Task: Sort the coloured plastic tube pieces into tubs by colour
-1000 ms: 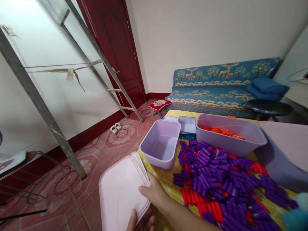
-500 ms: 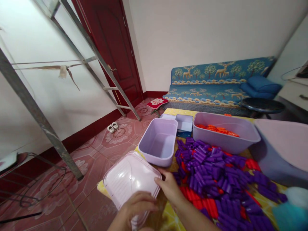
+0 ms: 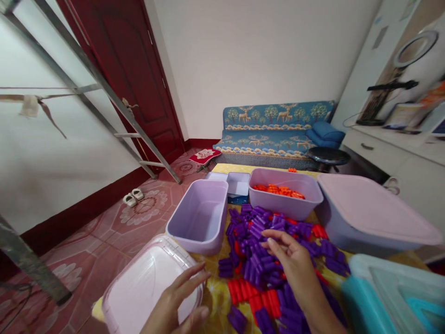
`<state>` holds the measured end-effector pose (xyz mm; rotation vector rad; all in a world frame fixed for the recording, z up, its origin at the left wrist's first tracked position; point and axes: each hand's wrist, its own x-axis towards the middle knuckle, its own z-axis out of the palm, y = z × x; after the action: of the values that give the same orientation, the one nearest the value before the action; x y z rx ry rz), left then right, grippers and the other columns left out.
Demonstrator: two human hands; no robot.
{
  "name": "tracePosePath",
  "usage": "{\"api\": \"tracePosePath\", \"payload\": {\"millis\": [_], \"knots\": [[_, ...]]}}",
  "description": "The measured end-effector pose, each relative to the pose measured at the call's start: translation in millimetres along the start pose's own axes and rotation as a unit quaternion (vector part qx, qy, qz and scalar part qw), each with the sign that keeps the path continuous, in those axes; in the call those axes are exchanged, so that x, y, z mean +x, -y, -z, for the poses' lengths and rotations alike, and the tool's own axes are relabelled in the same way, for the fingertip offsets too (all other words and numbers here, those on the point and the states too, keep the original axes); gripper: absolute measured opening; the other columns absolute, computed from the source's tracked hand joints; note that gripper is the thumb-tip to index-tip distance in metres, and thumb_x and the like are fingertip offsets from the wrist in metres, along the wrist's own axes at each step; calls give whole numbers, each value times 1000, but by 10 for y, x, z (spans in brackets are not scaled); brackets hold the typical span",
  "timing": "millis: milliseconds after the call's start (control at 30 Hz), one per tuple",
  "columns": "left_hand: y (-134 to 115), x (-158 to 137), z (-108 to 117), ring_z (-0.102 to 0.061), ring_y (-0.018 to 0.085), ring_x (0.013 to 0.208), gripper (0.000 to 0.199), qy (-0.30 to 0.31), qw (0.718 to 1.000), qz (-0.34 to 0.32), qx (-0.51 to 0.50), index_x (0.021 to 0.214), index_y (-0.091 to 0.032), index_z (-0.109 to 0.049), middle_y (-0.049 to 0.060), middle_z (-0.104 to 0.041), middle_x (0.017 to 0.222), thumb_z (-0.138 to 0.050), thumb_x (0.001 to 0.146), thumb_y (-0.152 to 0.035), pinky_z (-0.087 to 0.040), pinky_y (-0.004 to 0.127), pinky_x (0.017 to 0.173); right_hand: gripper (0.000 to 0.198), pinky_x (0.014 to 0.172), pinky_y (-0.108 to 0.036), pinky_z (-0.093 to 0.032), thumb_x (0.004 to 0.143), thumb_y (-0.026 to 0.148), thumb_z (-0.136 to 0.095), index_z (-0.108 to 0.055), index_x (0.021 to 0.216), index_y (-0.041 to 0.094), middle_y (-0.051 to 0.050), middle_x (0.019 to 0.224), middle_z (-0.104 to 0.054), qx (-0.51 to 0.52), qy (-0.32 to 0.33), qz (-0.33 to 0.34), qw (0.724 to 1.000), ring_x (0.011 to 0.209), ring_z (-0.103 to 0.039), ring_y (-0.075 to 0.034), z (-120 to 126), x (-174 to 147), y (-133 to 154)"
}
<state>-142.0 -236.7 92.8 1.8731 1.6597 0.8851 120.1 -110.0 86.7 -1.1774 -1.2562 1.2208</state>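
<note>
My left hand (image 3: 179, 297), fingers apart, is over the right edge of a pale pink lid (image 3: 142, 283) at the table's near left corner; I cannot tell whether it touches the lid. My right hand (image 3: 290, 255) reaches over a heap of small purple tube-like plastic pieces (image 3: 259, 269). Its fingers and thumb are spread, with nothing visible between them. Red pieces (image 3: 243, 290) of similar shape lie among the purple ones, some side by side in rows. Just behind the lid stands an empty lilac bin (image 3: 198, 215).
Another lilac bin (image 3: 285, 206) holds orange pieces (image 3: 280, 190). To its right stands a large bin with a pink lid (image 3: 368, 204); nearer is a turquoise box (image 3: 368, 297). A small open box (image 3: 238, 184) sits at the back. Beyond are a black stool (image 3: 328, 156) and a blue sofa (image 3: 264, 139).
My right hand has let go of the pink lid and moved right, over the purple heap. The lid now lies flatter at the table's corner. My view has swung right.
</note>
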Motion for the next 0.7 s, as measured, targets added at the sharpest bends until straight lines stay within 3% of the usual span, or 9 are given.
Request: {"api": "tracePosePath", "payload": {"millis": [133,200,267,333,433,500,600,700], "knots": [[-642,773,-371,-57,23,119,39,29,987,-72,-143,126,-35,-58,3,-58,132,-58,87,-37,-48,34,98,40,80,-38,-52,79,50,-60,-63,105,19,-9,98,-70,-44,-110,47,992,91,-67,-25,271,131,-229],[-899,1255,-607,-52,22,123,45,-19,982,-126,-136,130,-30,-54,6,-54,136,-60,86,-33,-43,34,104,37,83,-39,-51,79,49,-60,-64,102,20,-9,99,-70,-64,-134,66,987,91,-66,-25,320,156,-342],[-1075,1767,-805,-43,25,132,52,-107,977,-160,-95,133,-21,-51,11,-48,140,-61,83,-27,-33,37,112,34,85,-40,-50,79,47,-60,-65,98,20,-8,97,-70,-70,-142,75,985,90,-66,-25,344,165,-425],[-1160,2270,-941,-31,28,139,63,-169,977,-119,-45,139,-11,-42,19,-37,147,-61,80,-23,-26,38,115,31,87,-41,-50,80,46,-59,-66,96,20,-7,95,-70,-72,-145,87,983,91,-65,-25,360,164,-481],[-1128,2903,-1044,-20,32,143,79,-180,983,33,12,143,-2,-30,26,-26,151,-65,75,-21,-21,39,115,30,86,-40,-51,82,44,-56,-65,96,19,-9,102,-67,-68,-156,110,979,94,-64,-24,383,158,-533],[-1021,3187,-1078,-29,33,140,81,-161,981,113,5,143,-2,-30,26,-34,148,-67,73,-19,-29,37,111,32,83,-40,-52,82,45,-57,-64,100,19,-10,103,-67,-50,-164,100,980,91,-65,-24,396,161,-556],[-790,3389,-1127,-56,36,117,64,-139,977,162,-5,130,1,-48,27,-60,121,-68,73,-18,-46,39,95,41,75,-38,-54,80,47,-59,-58,109,18,-10,101,-67,2,-174,57,983,83,-67,-23,409,191,-568],[-560,3411,-1186,-64,28,101,37,-144,972,188,-10,112,-8,-62,15,-67,108,-67,80,-27,-52,38,85,49,68,-36,-56,74,49,-65,-54,111,18,-12,109,-63,80,-200,38,976,81,-68,-23,414,258,-552]]}}
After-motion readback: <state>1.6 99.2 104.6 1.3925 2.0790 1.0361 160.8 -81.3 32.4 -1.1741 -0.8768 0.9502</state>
